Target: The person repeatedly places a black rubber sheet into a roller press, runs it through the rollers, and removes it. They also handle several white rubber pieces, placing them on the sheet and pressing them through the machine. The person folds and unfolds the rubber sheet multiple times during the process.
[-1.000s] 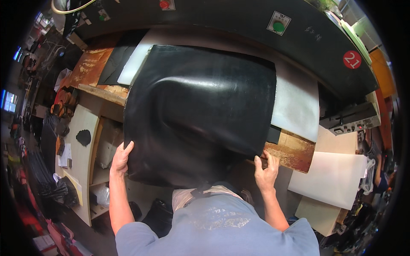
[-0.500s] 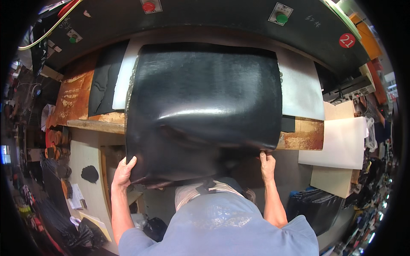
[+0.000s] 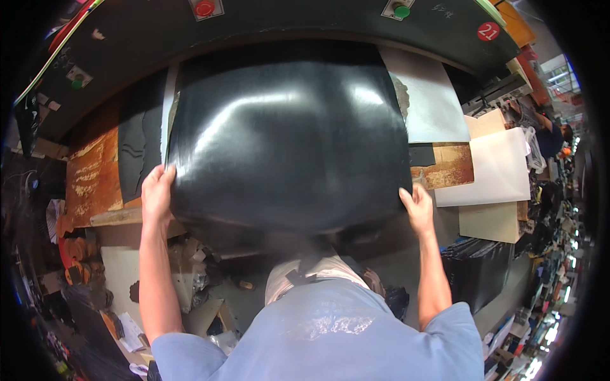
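Observation:
A large, glossy black sheet (image 3: pixel 286 152), flexible like leather or rubber, spans the middle of the view. Its far part lies under the dark machine front, and its near part bows toward me. My left hand (image 3: pixel 157 190) pinches the sheet's left edge, thumb on top. At the right edge, my right hand (image 3: pixel 418 206) grips it between thumb and curled fingers. Beneath the sheet a white board (image 3: pixel 432 105) sticks out on the right, with a ragged grey-green edge (image 3: pixel 401 98) between them. Most of the surface below is hidden.
Along the far side runs a dark machine panel (image 3: pixel 286 22) with a red button (image 3: pixel 204 7) and green buttons (image 3: pixel 401 11). A worn brown board (image 3: pixel 95 165) and a black piece (image 3: pixel 141 136) lie left. White sheets (image 3: pixel 489 171) and a black-wrapped stack (image 3: pixel 480 270) are on the right.
Both hands have moved farther from my body, the left one most, carrying the sheet's near edge away and up. The sheet now bulges more evenly. The whole view has also shifted a little.

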The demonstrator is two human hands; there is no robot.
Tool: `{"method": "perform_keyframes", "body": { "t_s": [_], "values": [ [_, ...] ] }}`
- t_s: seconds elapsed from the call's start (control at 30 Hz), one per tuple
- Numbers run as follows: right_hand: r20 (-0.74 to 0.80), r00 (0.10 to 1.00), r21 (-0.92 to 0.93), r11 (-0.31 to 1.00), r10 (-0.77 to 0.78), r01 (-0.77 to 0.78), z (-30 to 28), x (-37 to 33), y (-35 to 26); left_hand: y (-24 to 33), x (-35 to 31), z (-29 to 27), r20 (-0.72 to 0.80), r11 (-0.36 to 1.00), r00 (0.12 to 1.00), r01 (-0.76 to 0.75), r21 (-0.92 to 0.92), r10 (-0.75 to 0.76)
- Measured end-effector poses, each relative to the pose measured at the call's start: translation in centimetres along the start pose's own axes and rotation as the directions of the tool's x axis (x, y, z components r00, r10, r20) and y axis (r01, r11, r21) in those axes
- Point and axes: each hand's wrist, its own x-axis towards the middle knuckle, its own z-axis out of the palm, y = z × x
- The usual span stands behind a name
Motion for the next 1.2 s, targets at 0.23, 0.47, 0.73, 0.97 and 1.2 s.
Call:
{"method": "perform_keyframes", "body": {
  "t_s": [0.23,0.47,0.73,0.97,1.2],
  "values": [
    [-0.069,0.897,0.028,0.898,-0.436,0.439,0.6,7.1,-4.5,1.5,8.1,1.1,-0.103,0.923,0.971,-0.170,0.345,0.218],
    [-0.077,0.723,-0.430,0.677,-0.687,0.597,1.3,21.3,-10.4,3.6,8.3,14.6,0.268,0.545,0.789,-0.585,0.600,0.552],
    [-0.033,0.907,-0.350,0.855,-0.419,0.383,0.8,21.6,-4.7,1.2,8.4,20.8,0.476,0.002,0.731,-0.547,0.837,0.489],
    [0.029,0.943,-0.692,0.674,-0.332,0.259,6.2,20.9,-7.8,3.0,16.9,17.8,0.541,-0.005,0.646,-0.639,0.769,0.539],
    [0.125,0.939,-0.476,0.810,-0.321,0.341,2.1,21.0,-6.6,1.8,8.9,25.0,0.547,-0.035,0.646,-0.629,0.777,0.533]
  ]
}}
